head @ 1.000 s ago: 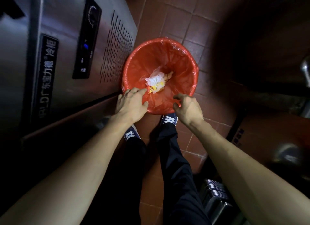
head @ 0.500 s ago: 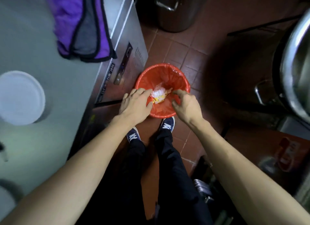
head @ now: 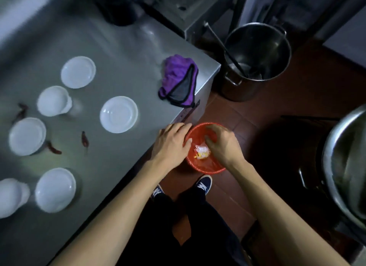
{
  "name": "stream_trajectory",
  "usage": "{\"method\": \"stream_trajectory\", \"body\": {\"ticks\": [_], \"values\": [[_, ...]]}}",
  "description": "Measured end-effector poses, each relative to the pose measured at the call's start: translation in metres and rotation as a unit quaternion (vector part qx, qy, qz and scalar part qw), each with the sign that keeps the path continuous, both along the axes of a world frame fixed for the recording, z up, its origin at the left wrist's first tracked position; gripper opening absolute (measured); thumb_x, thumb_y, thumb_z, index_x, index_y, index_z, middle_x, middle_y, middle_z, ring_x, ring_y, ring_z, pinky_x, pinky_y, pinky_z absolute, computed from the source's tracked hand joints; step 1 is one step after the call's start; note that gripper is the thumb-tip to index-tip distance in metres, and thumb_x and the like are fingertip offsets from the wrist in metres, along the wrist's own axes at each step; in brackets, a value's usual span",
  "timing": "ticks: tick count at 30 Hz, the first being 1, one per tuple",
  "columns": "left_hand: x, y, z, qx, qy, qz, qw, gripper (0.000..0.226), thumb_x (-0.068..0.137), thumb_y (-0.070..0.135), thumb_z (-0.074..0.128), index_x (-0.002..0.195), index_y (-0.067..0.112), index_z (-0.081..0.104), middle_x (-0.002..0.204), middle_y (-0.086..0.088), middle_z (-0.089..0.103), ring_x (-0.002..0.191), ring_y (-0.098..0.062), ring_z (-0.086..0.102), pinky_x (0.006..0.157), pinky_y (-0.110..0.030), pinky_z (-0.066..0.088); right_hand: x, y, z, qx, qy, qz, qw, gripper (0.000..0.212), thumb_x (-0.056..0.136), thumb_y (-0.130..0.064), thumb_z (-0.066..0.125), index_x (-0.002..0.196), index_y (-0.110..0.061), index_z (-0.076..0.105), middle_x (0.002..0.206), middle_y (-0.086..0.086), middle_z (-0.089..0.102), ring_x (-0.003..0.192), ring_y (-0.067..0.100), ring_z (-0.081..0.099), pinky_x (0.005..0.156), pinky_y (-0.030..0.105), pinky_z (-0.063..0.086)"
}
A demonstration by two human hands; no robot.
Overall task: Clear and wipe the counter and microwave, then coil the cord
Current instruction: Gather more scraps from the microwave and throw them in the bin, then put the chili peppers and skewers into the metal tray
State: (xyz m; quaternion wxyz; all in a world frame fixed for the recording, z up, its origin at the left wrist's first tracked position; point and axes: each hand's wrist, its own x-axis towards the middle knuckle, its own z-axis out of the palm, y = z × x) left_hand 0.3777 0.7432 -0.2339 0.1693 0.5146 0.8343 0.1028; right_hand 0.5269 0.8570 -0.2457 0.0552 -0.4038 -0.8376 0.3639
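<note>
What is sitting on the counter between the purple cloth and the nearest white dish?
Nothing: in the head view, the counter between the purple cloth and the white dish is bare steel.

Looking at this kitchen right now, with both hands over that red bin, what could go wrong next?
1. The purple cloth lies right at the corner of the steel counter; a brush from an arm might knock it to the floor.
2. Dried chillies lie among the white dishes; wiping before clearing could sweep them off the edge.
3. The red bin sits close to the person's shoes, so a step could tip it.
</note>
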Motion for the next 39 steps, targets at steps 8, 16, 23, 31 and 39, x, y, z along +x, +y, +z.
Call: {"method": "stream_trajectory", "body": {"ticks": [8,16,23,31,39], "values": [[-0.049,-0.075,0.032,0.052,0.025,0.123,0.991,0.045,0.087,0.031,0.065,0.13,0.017,0.062,0.124,-0.001,0.066,0.113,-0.027,0.061,0.09,-0.045,0.051,-0.066,-0.048,0.03,0.012,0.013,0.09,0.996,0.032,0.086,-0.018,0.061,0.117,-0.018,0.068,0.111,0.005,0.071,0.1,0.025,0.066,0.083,0.033,0.05],[-0.094,-0.176,0.045,0.064,0.041,0.216,0.973,0.047,0.088,0.031,0.066,0.132,0.02,0.059,0.118,-0.001,0.067,0.108,-0.029,0.061,0.089,-0.045,0.051,-0.139,-0.121,0.054,0.012,0.0,0.174,0.985,0.034,0.093,-0.021,0.063,0.126,-0.017,0.065,0.124,0.006,0.067,0.104,0.023,0.065,0.09,0.033,0.049],[-0.131,-0.257,0.06,0.066,0.037,0.256,0.964,0.048,0.097,0.037,0.054,0.142,0.022,0.051,0.134,-0.001,0.061,0.122,-0.026,0.054,0.098,-0.044,0.046,-0.192,-0.194,0.068,0.042,0.004,0.221,0.974,0.033,0.092,-0.021,0.065,0.125,-0.016,0.065,0.123,0.006,0.068,0.111,0.024,0.062,0.094,0.036,0.049],[-0.156,-0.346,0.066,0.085,0.02,0.314,0.945,0.048,0.091,0.029,0.061,0.138,0.019,0.056,0.131,-0.004,0.064,0.118,-0.03,0.058,0.095,-0.047,0.047,-0.228,-0.264,0.076,0.048,0.004,0.233,0.971,0.031,0.091,-0.024,0.066,0.122,-0.021,0.066,0.123,0.0,0.068,0.099,0.02,0.065,0.09,0.039,0.054],[-0.166,-0.397,0.068,0.089,0.017,0.364,0.927,0.044,0.094,0.03,0.061,0.137,0.018,0.056,0.132,-0.003,0.064,0.115,-0.029,0.059,0.091,-0.051,0.049,-0.262,-0.307,0.078,0.048,0.005,0.284,0.957,0.032,0.092,-0.023,0.066,0.124,-0.018,0.066,0.124,0.002,0.068,0.111,0.02,0.064,0.095,0.034,0.052]]}}
